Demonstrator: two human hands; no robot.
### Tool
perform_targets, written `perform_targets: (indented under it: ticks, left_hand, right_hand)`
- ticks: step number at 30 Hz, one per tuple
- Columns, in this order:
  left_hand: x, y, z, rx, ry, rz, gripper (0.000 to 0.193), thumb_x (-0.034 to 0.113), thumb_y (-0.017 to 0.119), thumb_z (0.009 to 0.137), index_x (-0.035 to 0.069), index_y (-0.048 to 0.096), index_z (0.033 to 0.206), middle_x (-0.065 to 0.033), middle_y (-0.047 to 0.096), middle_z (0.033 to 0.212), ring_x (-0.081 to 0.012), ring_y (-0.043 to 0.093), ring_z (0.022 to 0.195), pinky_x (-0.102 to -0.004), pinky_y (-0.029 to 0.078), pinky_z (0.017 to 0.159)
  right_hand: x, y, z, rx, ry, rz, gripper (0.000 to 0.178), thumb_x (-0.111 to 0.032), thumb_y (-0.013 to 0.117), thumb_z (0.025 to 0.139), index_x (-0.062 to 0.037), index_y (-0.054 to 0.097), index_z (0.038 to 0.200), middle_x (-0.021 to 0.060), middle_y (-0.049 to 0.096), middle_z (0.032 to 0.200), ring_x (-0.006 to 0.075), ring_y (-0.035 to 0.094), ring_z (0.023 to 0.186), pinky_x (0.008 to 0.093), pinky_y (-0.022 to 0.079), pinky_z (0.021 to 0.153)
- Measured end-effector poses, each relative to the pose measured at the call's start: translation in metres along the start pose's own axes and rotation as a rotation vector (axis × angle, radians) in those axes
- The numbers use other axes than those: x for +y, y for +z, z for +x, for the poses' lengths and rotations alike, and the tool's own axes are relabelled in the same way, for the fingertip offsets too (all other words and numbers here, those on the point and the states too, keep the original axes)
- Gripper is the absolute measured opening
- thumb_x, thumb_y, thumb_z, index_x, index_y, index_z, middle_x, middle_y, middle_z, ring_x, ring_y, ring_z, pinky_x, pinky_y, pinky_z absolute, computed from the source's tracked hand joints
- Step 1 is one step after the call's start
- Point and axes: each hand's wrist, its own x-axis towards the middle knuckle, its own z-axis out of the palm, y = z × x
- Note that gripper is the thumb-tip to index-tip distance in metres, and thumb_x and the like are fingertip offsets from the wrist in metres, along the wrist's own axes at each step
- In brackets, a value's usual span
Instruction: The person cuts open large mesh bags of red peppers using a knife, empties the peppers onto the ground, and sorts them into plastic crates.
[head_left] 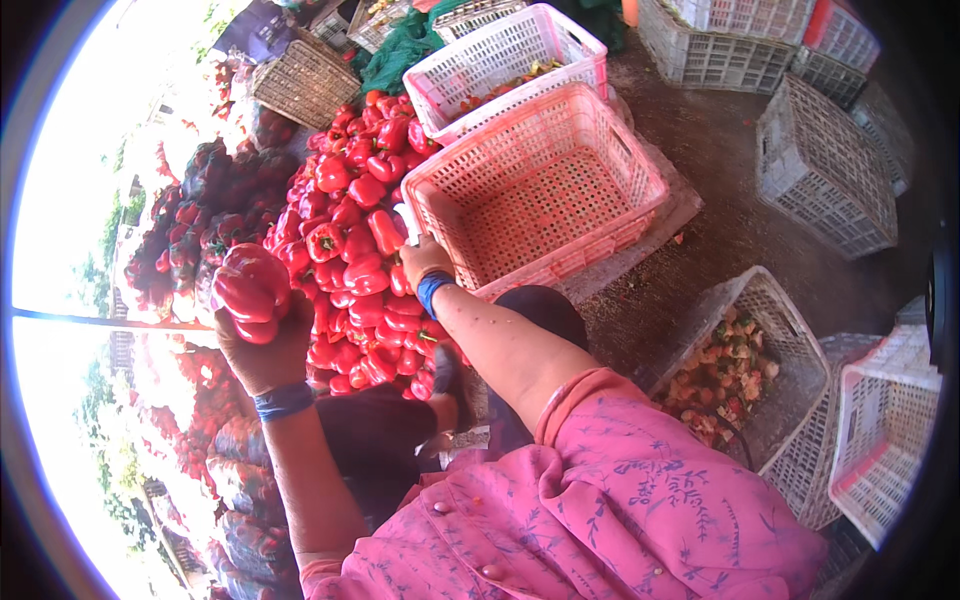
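Observation:
My left hand (268, 352) is raised on the left, its fingers curled under a large, glossy red bell pepper (250, 287). My right hand (427, 263) is closed around a slim white tool (406, 220), whose exact kind I cannot make out. It is beside the near left corner of a pink plastic crate (535, 262), which has slotted walls and nothing on its visible floor. Left of that crate spreads a heap of red bell peppers (358, 240), reaching down to my legs.
A second pink-white crate (480, 72) behind holds some scraps. On the right, a grey crate (790, 318) contains pepper cores and trimmings. More crates (825, 165) are stacked at the far right. Filled dark mesh sacks (245, 490) line the left side. A wicker-like basket (306, 82) leans at the back.

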Motion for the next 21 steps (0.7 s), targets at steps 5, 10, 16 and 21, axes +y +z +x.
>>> perform_targets:
  ticks: [5,10,16,21]
  left_hand:
    - [-0.015,-0.011,0.0,-0.13,-0.147,-0.143,0.078,0.037,0.081,0.076,0.005,0.044,0.138,-0.0143,0.054,0.134,-0.0349,0.051,0.124,-0.0566,0.043,0.103]
    - [-0.052,0.041,0.004,-0.496,0.128,0.198,0.058,0.023,0.075,0.083,0.005,0.052,0.133,-0.0101,0.061,0.127,-0.0273,0.061,0.115,-0.0449,0.051,0.099]
    - [-0.054,0.062,-0.03,-0.374,0.272,0.246,0.086,0.003,0.092,0.06,0.012,0.046,0.132,-0.0054,0.056,0.119,-0.0205,0.059,0.107,-0.0388,0.053,0.095]
    - [-0.054,0.069,-0.042,-0.45,0.583,0.513,0.096,0.027,0.099,0.055,0.009,0.045,0.133,-0.0045,0.053,0.122,-0.0182,0.054,0.113,-0.0331,0.048,0.099]
  right_hand:
    - [-0.001,-0.017,-0.007,0.029,-0.239,-0.081,0.048,-0.04,0.059,0.085,-0.0021,0.065,0.112,0.0278,0.069,0.098,0.0427,0.069,0.092,0.0504,0.052,0.085]
    - [-0.037,-0.112,-0.034,-0.052,-0.291,0.391,0.026,-0.033,0.062,0.093,-0.009,0.06,0.083,0.0003,0.053,0.062,0.0109,0.049,0.043,0.0291,0.04,0.041]
    - [-0.1,-0.174,-0.184,0.196,-0.664,-0.066,0.024,-0.026,0.063,0.094,-0.004,0.067,0.102,0.0153,0.07,0.087,0.0336,0.068,0.081,0.0396,0.053,0.071]
    - [-0.115,-0.175,-0.239,0.334,-0.873,-0.143,0.018,-0.02,0.066,0.09,-0.0052,0.068,0.101,0.0156,0.071,0.092,0.0352,0.069,0.086,0.0416,0.054,0.074]
